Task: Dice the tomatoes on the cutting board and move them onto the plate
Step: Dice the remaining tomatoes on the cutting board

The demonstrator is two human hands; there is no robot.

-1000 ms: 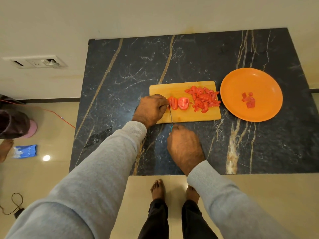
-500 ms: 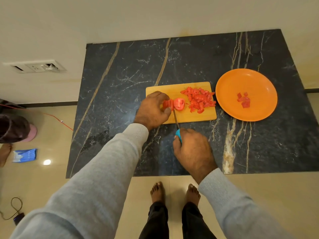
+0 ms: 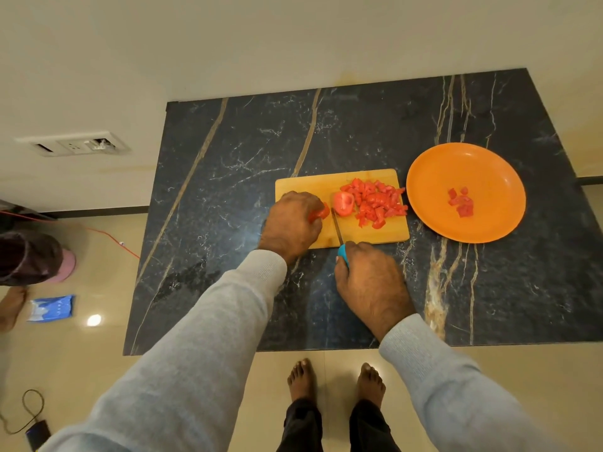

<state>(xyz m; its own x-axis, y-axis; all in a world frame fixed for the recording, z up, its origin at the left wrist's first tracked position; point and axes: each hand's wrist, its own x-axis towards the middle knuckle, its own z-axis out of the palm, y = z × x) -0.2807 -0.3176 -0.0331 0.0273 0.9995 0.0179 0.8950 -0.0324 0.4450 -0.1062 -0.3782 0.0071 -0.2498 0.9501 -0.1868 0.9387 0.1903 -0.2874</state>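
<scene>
A wooden cutting board (image 3: 388,234) lies on the dark marble table (image 3: 248,151). A pile of diced tomato (image 3: 378,202) covers its right half, with a cut tomato slice (image 3: 343,203) lying at the pile's left edge. My left hand (image 3: 293,221) holds down a tomato piece (image 3: 320,213) at the board's left end; most of that piece is hidden under my fingers. My right hand (image 3: 372,285) grips a knife (image 3: 337,227) by its blue handle, the blade standing between the held piece and the slice. An orange plate (image 3: 434,177) to the right carries a few tomato cubes (image 3: 460,202).
The table's near edge runs just above my bare feet (image 3: 336,381). A wall socket plate (image 3: 73,145) sits at the left. On the floor to the left are a red cable (image 3: 111,238), a blue packet (image 3: 50,307) and another person's foot (image 3: 11,306).
The knife has cut a slice off the held tomato piece, and that slice now lies apart beside the diced pile. My right hand moved right and toward me.
</scene>
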